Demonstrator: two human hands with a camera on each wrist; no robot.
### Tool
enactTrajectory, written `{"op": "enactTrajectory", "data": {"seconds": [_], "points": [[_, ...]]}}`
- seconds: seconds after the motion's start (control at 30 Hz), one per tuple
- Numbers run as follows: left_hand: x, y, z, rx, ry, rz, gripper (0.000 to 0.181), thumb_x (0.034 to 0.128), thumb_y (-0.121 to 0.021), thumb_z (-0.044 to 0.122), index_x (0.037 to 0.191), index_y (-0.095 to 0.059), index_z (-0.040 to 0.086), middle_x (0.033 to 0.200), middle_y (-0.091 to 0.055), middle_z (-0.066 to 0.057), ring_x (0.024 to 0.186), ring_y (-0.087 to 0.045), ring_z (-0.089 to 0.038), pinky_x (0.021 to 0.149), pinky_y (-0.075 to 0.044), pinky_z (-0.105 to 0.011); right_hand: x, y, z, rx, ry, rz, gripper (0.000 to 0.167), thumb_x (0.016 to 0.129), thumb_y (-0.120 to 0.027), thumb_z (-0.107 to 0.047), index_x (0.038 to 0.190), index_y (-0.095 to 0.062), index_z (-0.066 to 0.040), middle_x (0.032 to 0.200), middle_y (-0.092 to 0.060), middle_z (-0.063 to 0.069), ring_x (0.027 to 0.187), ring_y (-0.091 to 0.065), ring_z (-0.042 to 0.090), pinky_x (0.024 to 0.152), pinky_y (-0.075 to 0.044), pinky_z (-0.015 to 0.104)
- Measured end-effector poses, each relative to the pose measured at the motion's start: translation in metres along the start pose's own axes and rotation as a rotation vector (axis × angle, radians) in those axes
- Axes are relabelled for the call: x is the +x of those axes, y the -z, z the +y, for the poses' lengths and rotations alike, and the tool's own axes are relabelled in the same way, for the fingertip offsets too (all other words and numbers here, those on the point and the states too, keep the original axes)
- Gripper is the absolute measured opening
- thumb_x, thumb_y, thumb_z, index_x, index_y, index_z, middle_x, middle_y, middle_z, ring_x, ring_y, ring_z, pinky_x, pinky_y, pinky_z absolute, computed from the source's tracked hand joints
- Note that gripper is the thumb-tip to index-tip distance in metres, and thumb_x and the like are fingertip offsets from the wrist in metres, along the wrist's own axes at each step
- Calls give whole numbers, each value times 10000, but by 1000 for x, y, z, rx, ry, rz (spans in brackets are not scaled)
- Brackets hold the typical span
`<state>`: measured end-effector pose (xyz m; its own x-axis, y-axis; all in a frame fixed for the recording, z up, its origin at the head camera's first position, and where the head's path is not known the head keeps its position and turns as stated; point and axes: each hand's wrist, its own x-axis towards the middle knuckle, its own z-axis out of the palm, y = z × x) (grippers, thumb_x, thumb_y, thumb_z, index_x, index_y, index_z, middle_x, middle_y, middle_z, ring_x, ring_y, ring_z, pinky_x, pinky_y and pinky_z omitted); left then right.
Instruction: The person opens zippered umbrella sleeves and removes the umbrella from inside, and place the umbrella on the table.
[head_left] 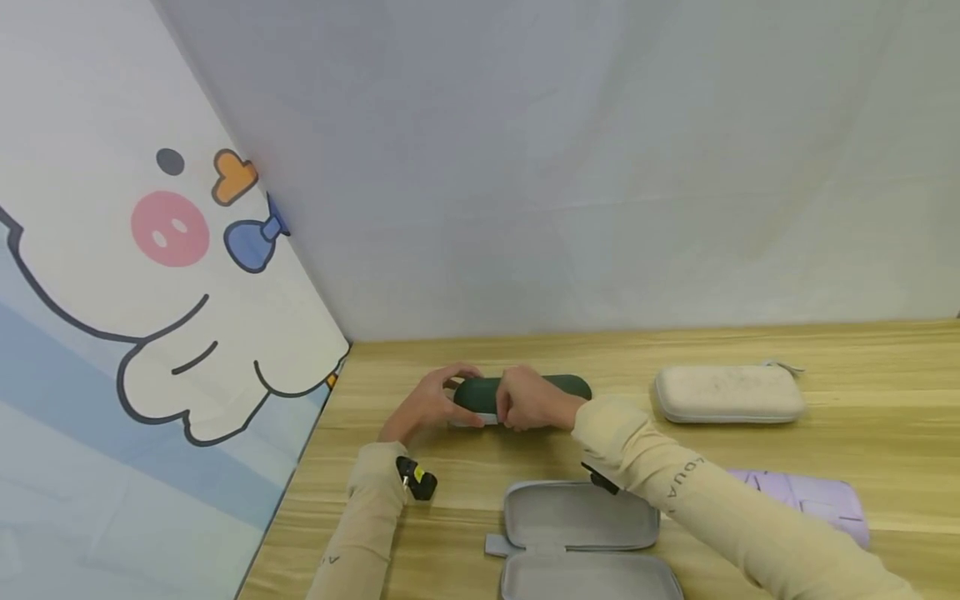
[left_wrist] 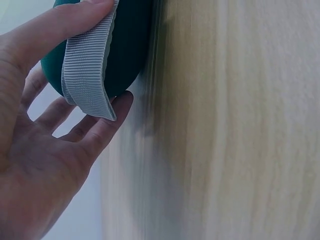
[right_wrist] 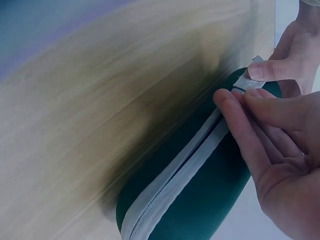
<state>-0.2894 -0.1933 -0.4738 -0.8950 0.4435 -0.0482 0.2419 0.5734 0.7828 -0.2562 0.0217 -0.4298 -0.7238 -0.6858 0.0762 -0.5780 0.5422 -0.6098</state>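
A dark green zippered case (head_left: 567,387) lies on the table in front of both hands. My left hand (head_left: 431,403) holds its left end; in the left wrist view the thumb presses on a grey ribbed fabric strap (left_wrist: 87,70) while the fingers reach round the end. With thumb and forefinger, my right hand (head_left: 534,400) pinches the zipper pull close to that strap, and the fingertips mostly hide the pull. The light grey zipper (right_wrist: 172,185) runs along the case's side in the right wrist view.
On the wooden table (head_left: 442,542), an open grey case (head_left: 581,517) lies nearest me. A cream case (head_left: 731,393) sits at the right, and a lavender case (head_left: 832,504) is partly behind my right forearm. A white curtain hangs behind; a cartoon-printed sheet (head_left: 112,250) borders the left.
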Motion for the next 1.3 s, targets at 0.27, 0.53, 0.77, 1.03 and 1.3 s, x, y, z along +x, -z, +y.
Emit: {"op": "enactTrajectory", "data": {"seconds": [0.27, 0.53, 0.77, 1.03, 1.3], "points": [[-1, 1, 3, 2, 56, -9, 670, 608, -907, 224, 1196, -588, 265, 1239, -550, 34, 1114, -506, -269, 829, -489, -380, 4, -9, -1, 44, -6, 5, 178, 725, -616, 146, 681, -718, 7, 561, -630, 6, 457, -557, 68, 492, -471, 218], [1, 0, 9, 52, 50, -23, 742, 611, -905, 218, 1276, -575, 219, 1306, -511, 0, 1117, -497, -278, 847, -480, -394, -1, -3, 2, 74, -25, -2, 155, 736, -603, 141, 690, -696, 26, 577, -633, 36, 477, -562, 80, 493, -460, 215], [2, -1, 12, 146, 34, -18, 819, 596, -911, 183, 1328, -546, 151, 1354, -453, -48, 1194, -449, -313, 930, -436, -438, -13, 12, 11, 132, -49, 0, 130, 757, -588, 117, 738, -680, 26, 615, -642, 95, 503, -579, 147, 506, -465, 246], [1, -3, 17, 257, -3, 33, 813, 636, -891, 142, 1348, -499, 109, 1316, -424, -139, 1196, -425, -340, 989, -372, -489, -27, 29, 23, 147, -54, 99, 66, 819, -624, 73, 807, -672, 28, 754, -668, 89, 545, -616, 169, 533, -503, 259], [-13, -8, 27, 286, -70, 99, 753, 706, -830, 49, 1367, -471, 72, 1262, -386, -139, 1201, -395, -345, 980, -385, -492, -40, 44, 37, 181, -35, 210, 36, 844, -658, 20, 814, -670, 4, 755, -659, 83, 532, -596, 139, 528, -507, 276]]}}
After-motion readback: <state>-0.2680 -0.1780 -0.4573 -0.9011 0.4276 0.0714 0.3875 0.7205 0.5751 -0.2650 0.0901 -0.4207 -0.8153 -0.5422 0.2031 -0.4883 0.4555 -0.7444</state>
